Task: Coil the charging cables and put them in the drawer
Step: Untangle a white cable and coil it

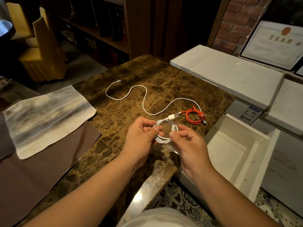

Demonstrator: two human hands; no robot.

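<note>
White charging cable (161,134) coiled and held just above the marble table's (114,122) near edge: left hand (141,135) pinching the loops between thumb and curled fingers, right hand (184,139) pinching the plug end at its fingertips. Tuck that end through the loops, keep the left pinch tight, then drop into open white drawer (229,154) past the right edge. Uncoiled white cable (144,102) mid-table and coiled orange cable (194,116) near the right edge left to stow.

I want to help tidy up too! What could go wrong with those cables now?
1. The white coil is loose between the left hand and right hand; it could spring open.
2. The long white cable lies uncoiled on the table and may snag.
3. The orange cable sits near the table's edge by the open drawer; it might slip off.
</note>
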